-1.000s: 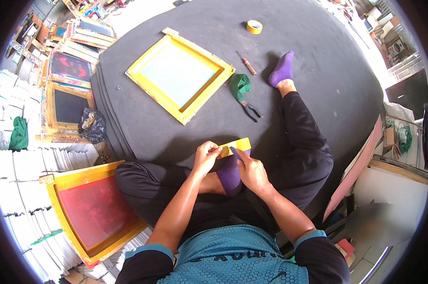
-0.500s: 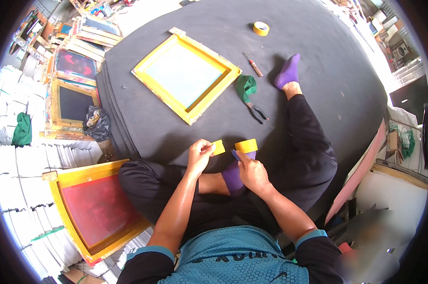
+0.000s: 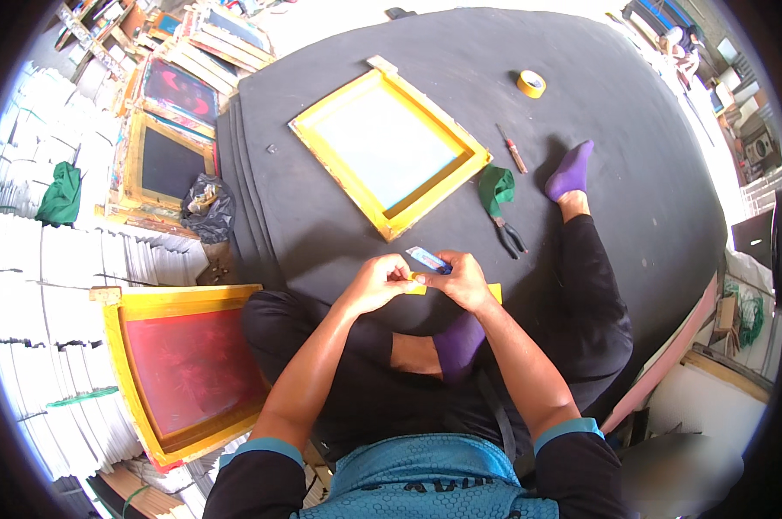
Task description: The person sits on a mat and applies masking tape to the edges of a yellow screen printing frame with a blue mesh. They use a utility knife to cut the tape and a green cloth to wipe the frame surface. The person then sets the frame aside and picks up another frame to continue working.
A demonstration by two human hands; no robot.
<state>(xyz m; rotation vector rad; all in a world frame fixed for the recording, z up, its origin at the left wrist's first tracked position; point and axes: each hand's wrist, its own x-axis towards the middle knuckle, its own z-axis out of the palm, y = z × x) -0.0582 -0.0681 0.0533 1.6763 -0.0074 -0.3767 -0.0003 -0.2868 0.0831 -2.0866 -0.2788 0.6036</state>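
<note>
Pinching a strip of yellow tape (image 3: 454, 291) between them, both hands meet just above the person's lap. The left hand (image 3: 375, 283) has its fingertips closed on the strip's near end; the right hand (image 3: 460, 281) is curled shut over the middle, and a small blue cutter (image 3: 428, 259) projects from under its fingers towards the left hand. The far end of the tape shows beyond the right knuckles. Whether the cutter's blade is out cannot be told.

Assessment: the tape is judged very light, thin and limp, sticky on one face and liable to fold onto itself or cling to skin. It is best held by the ends, kept taut, with fingertips on the edges only. The cutter is small and stiff; a firm grip on its body is advised.

Beyond the hands, on the dark mat (image 3: 633, 130), lie a yellow-framed screen (image 3: 389, 150), a green cloth (image 3: 496, 187) touching pliers (image 3: 510, 235), a small red-handled tool (image 3: 512, 149) and a tape roll (image 3: 531, 84), all well apart from the hands. A second yellow frame with red mesh (image 3: 188, 368) rests at the person's left side.
</note>
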